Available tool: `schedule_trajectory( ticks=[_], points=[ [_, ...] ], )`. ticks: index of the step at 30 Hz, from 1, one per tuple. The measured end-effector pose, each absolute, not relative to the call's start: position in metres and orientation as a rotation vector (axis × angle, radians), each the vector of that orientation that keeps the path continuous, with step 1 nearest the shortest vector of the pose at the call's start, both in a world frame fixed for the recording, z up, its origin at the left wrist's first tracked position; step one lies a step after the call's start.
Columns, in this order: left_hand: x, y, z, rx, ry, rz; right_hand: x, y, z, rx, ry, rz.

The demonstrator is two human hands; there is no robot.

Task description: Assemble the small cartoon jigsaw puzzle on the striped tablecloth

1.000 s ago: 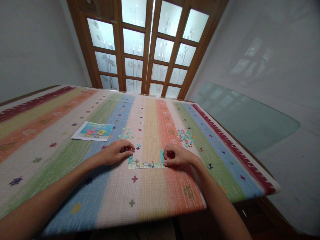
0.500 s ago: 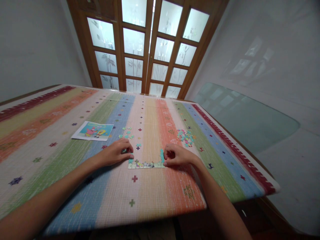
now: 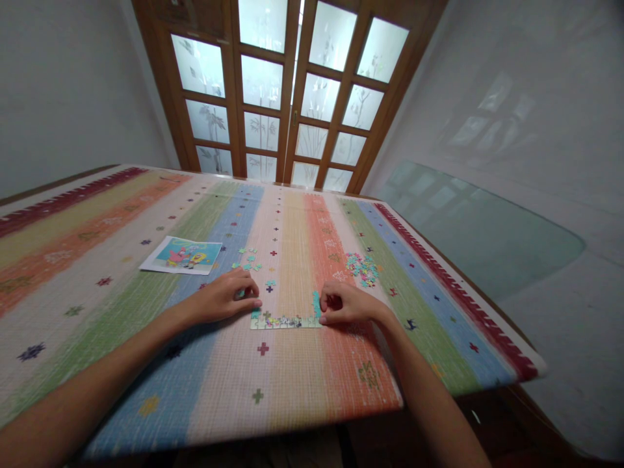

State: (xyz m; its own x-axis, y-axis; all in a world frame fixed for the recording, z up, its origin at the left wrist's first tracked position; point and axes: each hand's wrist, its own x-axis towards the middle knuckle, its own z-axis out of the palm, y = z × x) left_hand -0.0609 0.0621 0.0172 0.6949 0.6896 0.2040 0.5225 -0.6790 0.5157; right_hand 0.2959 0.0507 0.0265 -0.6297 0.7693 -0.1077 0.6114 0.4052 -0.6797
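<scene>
In the head view, the work in hand is a jigsaw, and its joined border (image 3: 287,322) lies flat on the striped tablecloth (image 3: 234,396), serving here as the landmark. Its near row looks complete from corner to corner; a teal side climbs from the right corner, while the left side shows as a shorter teal stub, partly hidden by the thumb. No far edge is joined, and cloth shows within the frame, so I judge the work to be at an early stage, with the rest of the edge and the whole middle left to build. The left hand (image 3: 229,291) is at the border's left side, fingers curled toward the thumb with a teal bit visible in the gap; whether it is gripped, I cannot tell. The right hand (image 3: 348,302) rests just beside the border's right side, fingers curled in and thumb near the corner; whether they pinch a piece is unclear. Beyond the border to the right sits a loose heap (image 3: 362,268); beyond it to the left, a few scattered teal pieces (image 3: 251,265), with a lone piece (image 3: 270,283) nearer. Farther left lies the picture sheet (image 3: 182,255), showing two cartoon figures.
</scene>
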Motion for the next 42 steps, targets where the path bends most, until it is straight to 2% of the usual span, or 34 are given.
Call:
schedule_trajectory(
  ticks=[17,26,35,42],
  points=[
    [-0.060,0.061,0.016,2.472,0.942,0.520,0.296,0.050,0.029,-1.239,-2.452,0.993],
    [-0.059,0.066,0.008,2.589,0.950,0.659,0.295,0.051,0.029,-1.243,-2.450,1.011],
    [-0.054,0.063,0.001,2.608,0.936,0.426,0.294,0.051,0.029,-1.255,-2.467,0.988],
    [-0.063,0.069,0.009,2.648,1.009,0.510,0.293,0.050,0.030,-1.246,-2.469,0.988]
  ],
)
